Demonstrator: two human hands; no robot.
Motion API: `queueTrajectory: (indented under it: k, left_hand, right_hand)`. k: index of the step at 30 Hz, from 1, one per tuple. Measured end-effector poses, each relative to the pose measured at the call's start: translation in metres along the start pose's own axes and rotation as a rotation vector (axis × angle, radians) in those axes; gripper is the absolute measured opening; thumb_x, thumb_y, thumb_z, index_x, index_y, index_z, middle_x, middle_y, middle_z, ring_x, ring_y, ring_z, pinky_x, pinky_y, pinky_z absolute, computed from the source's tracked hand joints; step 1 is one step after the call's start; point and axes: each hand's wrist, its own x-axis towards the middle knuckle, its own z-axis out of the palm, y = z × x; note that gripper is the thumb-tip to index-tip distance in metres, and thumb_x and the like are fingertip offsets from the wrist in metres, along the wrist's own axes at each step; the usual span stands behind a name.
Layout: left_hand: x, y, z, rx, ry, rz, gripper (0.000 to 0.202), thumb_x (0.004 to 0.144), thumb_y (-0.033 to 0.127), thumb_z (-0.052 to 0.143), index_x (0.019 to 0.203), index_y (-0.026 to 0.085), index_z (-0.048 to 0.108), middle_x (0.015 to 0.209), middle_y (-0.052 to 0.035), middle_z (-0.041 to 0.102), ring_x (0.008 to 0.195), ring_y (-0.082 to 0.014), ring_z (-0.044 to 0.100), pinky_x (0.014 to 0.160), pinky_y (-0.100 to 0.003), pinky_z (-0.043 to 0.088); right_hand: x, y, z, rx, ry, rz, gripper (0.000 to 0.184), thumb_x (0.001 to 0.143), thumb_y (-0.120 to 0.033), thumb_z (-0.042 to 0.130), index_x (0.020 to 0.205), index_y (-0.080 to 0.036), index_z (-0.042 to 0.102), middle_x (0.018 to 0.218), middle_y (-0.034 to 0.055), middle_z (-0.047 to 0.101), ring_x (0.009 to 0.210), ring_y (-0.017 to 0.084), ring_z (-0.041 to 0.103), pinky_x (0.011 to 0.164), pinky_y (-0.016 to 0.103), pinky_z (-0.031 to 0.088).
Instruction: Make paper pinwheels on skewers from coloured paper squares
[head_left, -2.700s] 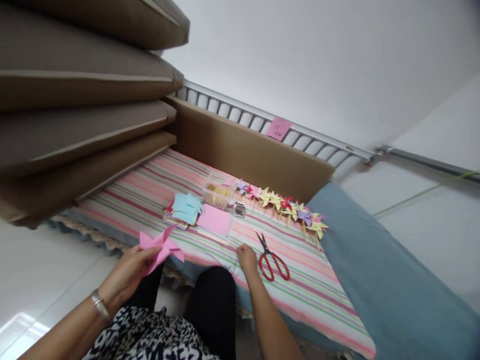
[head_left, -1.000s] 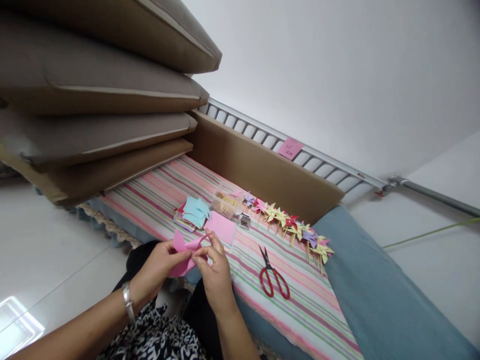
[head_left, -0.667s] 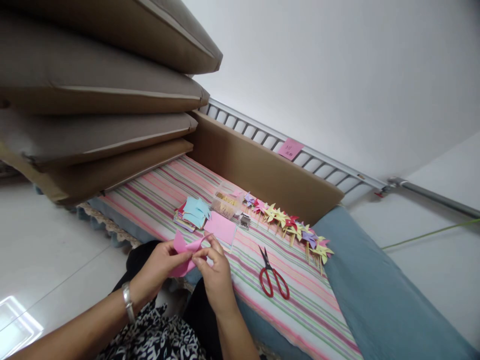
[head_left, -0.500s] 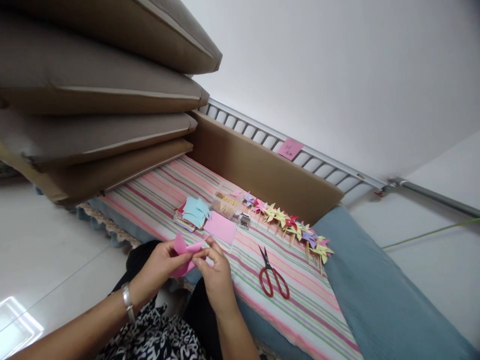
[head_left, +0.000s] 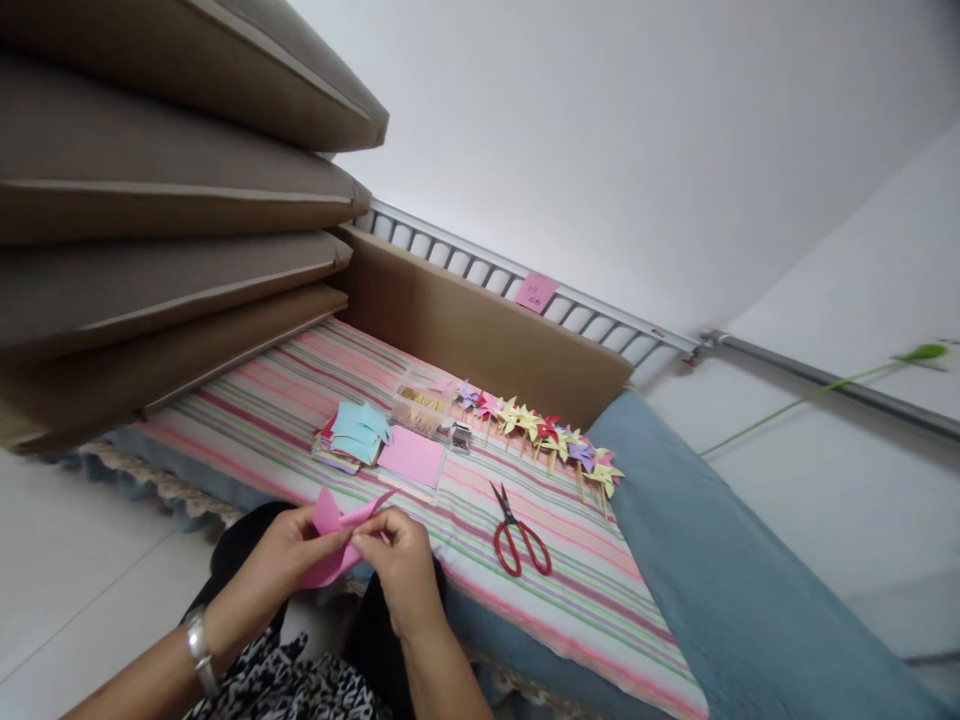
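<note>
Both hands meet just in front of the striped bed edge, over my lap. My left hand [head_left: 281, 552] grips a pink cut paper piece [head_left: 330, 525] from the left, fingers closed on it. My right hand [head_left: 401, 560] pinches the same pink paper at its middle, bending a flap inward. Beyond the hands on the striped sheet [head_left: 300, 385] lie a stack of coloured paper squares [head_left: 352, 435], a pink square sheet [head_left: 411, 457] and a clear box of sticks [head_left: 420, 400]. Red scissors [head_left: 517, 535] lie to the right of my hands.
A row of finished paper pinwheels [head_left: 536, 430] runs along a cardboard panel [head_left: 480, 335] at the bed's far side. Brown cushions [head_left: 172, 200] are stacked at the left. A blue blanket [head_left: 720, 590] covers the bed's right part. A metal rail [head_left: 585, 315] carries a pink note [head_left: 535, 291].
My right hand left the sheet beside the scissors and joined my left hand on the pink paper. Since then both hands keep folding it; the camera shifted slightly.
</note>
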Motion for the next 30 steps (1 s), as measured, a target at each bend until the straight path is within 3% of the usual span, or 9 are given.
queueTrajectory:
  k: [6, 13, 19, 30]
  left_hand:
    - [0.003, -0.004, 0.003, -0.012, 0.044, -0.039, 0.041, 0.054, 0.038, 0.080, 0.085, 0.013, 0.071, 0.075, -0.0051, 0.071, 0.066, -0.0172, 0.058, 0.062, -0.024, 0.042]
    - [0.006, -0.010, 0.000, 0.003, 0.042, -0.061, 0.040, 0.057, 0.040, 0.079, 0.086, 0.014, 0.070, 0.075, -0.0045, 0.072, 0.064, -0.0172, 0.060, 0.059, -0.022, 0.043]
    - [0.008, -0.013, 0.002, -0.035, 0.048, -0.076, 0.036, 0.058, 0.035, 0.080, 0.085, 0.013, 0.070, 0.073, -0.0049, 0.072, 0.063, -0.0160, 0.060, 0.060, -0.022, 0.043]
    - [0.000, -0.001, 0.013, -0.098, -0.062, -0.113, 0.032, 0.059, 0.033, 0.078, 0.080, 0.010, 0.071, 0.065, -0.0044, 0.066, 0.056, -0.0131, 0.052, 0.053, -0.021, 0.035]
  right_hand:
    - [-0.001, 0.000, -0.001, 0.037, 0.049, 0.046, 0.002, 0.060, -0.018, 0.066, 0.060, -0.016, 0.066, 0.057, -0.0019, 0.056, 0.057, 0.012, 0.047, 0.054, 0.022, 0.037]
    - [-0.001, 0.002, -0.001, 0.104, 0.061, 0.081, 0.001, 0.057, -0.016, 0.066, 0.058, -0.016, 0.066, 0.058, -0.0009, 0.059, 0.057, 0.012, 0.048, 0.054, 0.022, 0.036]
    - [0.002, 0.006, -0.004, 0.191, 0.028, 0.162, 0.003, 0.056, -0.015, 0.065, 0.058, -0.015, 0.064, 0.048, -0.0048, 0.051, 0.047, 0.008, 0.038, 0.048, 0.021, 0.029]
    - [-0.002, 0.001, -0.008, 0.192, 0.045, 0.128, 0.003, 0.056, -0.014, 0.064, 0.056, -0.015, 0.062, 0.050, -0.0046, 0.051, 0.049, 0.009, 0.037, 0.050, 0.021, 0.029]
